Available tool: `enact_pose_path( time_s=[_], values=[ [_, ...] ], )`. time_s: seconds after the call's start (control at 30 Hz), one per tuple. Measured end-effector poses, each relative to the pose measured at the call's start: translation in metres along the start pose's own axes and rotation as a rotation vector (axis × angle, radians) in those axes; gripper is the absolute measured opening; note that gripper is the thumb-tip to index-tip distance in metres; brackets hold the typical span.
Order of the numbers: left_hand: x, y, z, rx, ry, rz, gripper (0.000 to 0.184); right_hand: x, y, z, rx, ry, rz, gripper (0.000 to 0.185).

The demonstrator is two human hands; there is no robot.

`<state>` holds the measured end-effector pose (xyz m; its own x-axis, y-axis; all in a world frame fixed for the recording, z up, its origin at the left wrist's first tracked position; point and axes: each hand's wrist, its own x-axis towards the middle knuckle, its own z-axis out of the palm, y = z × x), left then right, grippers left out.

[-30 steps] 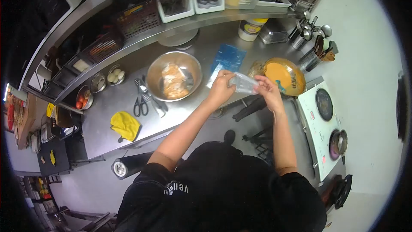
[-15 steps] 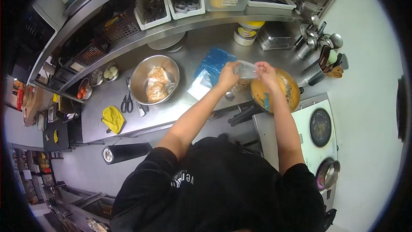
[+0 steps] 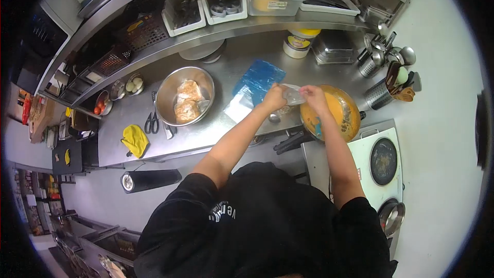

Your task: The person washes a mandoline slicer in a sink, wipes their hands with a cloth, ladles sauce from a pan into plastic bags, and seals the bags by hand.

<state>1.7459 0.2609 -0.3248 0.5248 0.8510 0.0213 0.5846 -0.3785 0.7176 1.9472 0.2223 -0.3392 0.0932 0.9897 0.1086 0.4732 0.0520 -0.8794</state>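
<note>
At a steel counter (image 3: 198, 134) under a long shelf (image 3: 226, 27), with a white wall (image 3: 442, 72) on our right, we are holding a clear plastic bag (image 3: 293, 96) between blue plastic (image 3: 259, 78) and a pan (image 3: 351, 123). Its long axis is running sideways; we cannot tell where its mouth is facing. Our left hand (image 3: 275, 98) is gripping one end, our right hand (image 3: 314, 98) pinching the other.

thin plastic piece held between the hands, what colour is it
Clear, with a whitish sheen; the thin plastic piece shows best in the head view.
</note>
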Motion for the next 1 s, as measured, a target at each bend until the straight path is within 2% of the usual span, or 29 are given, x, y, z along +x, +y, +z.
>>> enact_pose_path(
  time_s=[0.03, 0.17, 0.37, 0.43, 0.57, 0.63, 0.77, 0.83, 0.87, 0.93, 0.97, 1.0],
  values=[
    [0.002, -0.003, -0.001, 0.037, -0.023, -0.019, 0.061, -0.001, 0.002, 0.003, -0.183, -0.031, 0.035, 0.014],
    [0.005, -0.007, -0.004, 0.033, -0.025, -0.054, 0.065, 0.002, 0.002, 0.009, -0.182, 0.03, -0.018, 0.019],
    [0.018, -0.007, -0.001, 0.022, -0.072, -0.069, 0.065, 0.004, 0.002, 0.002, -0.234, 0.031, 0.095, 0.022],
    [0.024, -0.015, 0.004, -0.068, -0.12, -0.117, 0.065, 0.002, -0.01, 0.002, -0.266, -0.035, 0.234, 0.024],
    [0.038, -0.042, 0.02, -0.189, -0.13, -0.132, 0.061, 0.006, 0.027, 0.013, -0.38, 0.0, 0.206, 0.026],
    [0.036, -0.049, 0.019, -0.488, -0.211, -0.326, 0.057, 0.003, 0.032, 0.012, -0.536, -0.075, 0.142, 0.025],
    [0.012, -0.048, 0.014, -0.673, -0.128, -0.344, 0.051, -0.003, 0.014, 0.004, -0.425, -0.176, 0.294, 0.022],
    [0.007, -0.047, 0.018, -0.584, -0.017, -0.248, 0.048, -0.009, 0.002, 0.0, -0.114, -0.063, 0.384, 0.022],
    [0.003, -0.045, 0.022, -0.584, -0.021, -0.249, 0.048, -0.011, 0.0, -0.001, -0.114, -0.061, 0.388, 0.022],
    [-0.011, -0.019, 0.016, -0.044, 0.521, 0.196, 0.044, -0.015, -0.005, -0.002, -0.31, -0.012, 0.206, 0.022],
    [-0.017, -0.007, 0.009, -0.045, 0.521, 0.195, 0.044, -0.017, -0.009, -0.002, -0.311, -0.013, 0.206, 0.022],
    [-0.023, 0.004, 0.002, 0.062, 0.417, 0.29, 0.042, -0.021, -0.019, -0.002, -0.358, -0.018, 0.204, 0.023]
  ],
)
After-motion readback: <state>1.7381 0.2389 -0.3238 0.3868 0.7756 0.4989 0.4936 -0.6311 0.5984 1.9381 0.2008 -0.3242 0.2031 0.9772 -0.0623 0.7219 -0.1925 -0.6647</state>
